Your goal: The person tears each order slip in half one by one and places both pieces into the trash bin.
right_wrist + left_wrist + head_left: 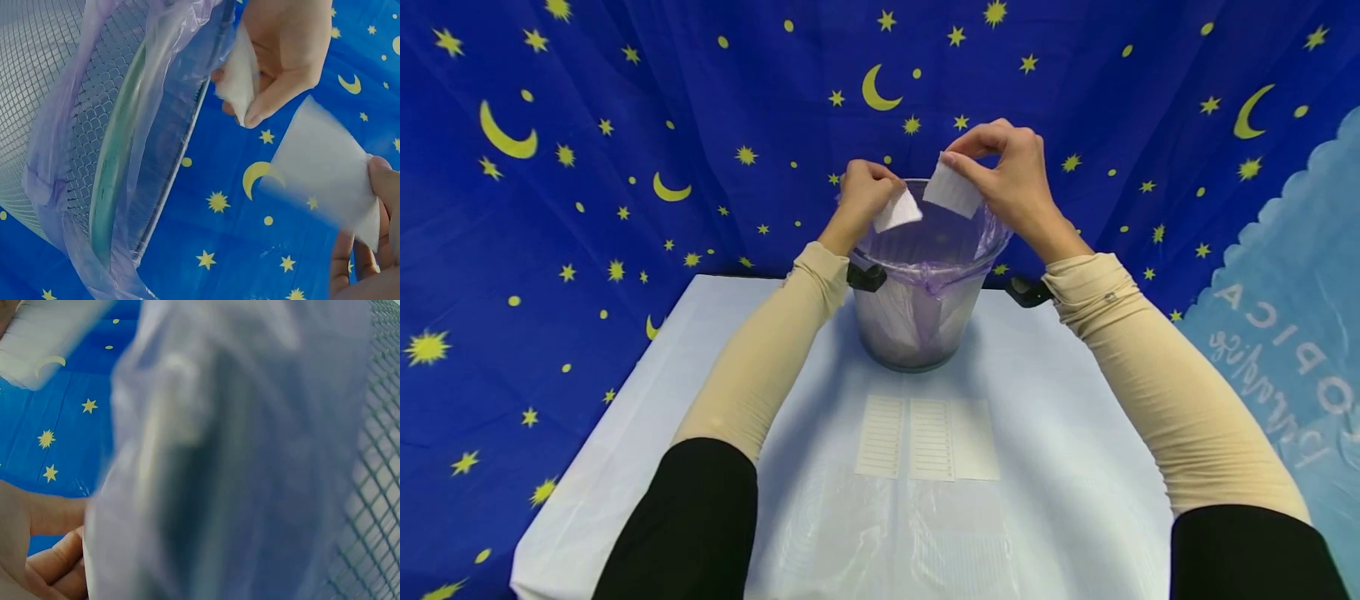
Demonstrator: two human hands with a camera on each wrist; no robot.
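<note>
Both hands are raised over a mesh waste bin point(887, 317) lined with a thin purple plastic bag point(928, 279). My left hand point(861, 196) pinches a small white piece of paper point(898, 213) above the bin's left rim. Above the right part of the opening, my right hand point(1011, 179) pinches another white piece point(953, 190) by its upper corner between thumb and fingers. The right wrist view shows the two pieces apart, the left hand's piece point(239, 78) folded and the right hand's piece point(322, 169) flat. In the left wrist view, the blurred bag point(250, 456) covers much of the scene.
On the white table point(1067, 458), in front of the bin, lie a left lined sheet point(882, 437), a middle lined sheet point(931, 439) and a blank sheet point(976, 440). Clear plastic sleeves point(887, 533) lie nearer me. A blue curtain point(700, 100) with stars hangs behind.
</note>
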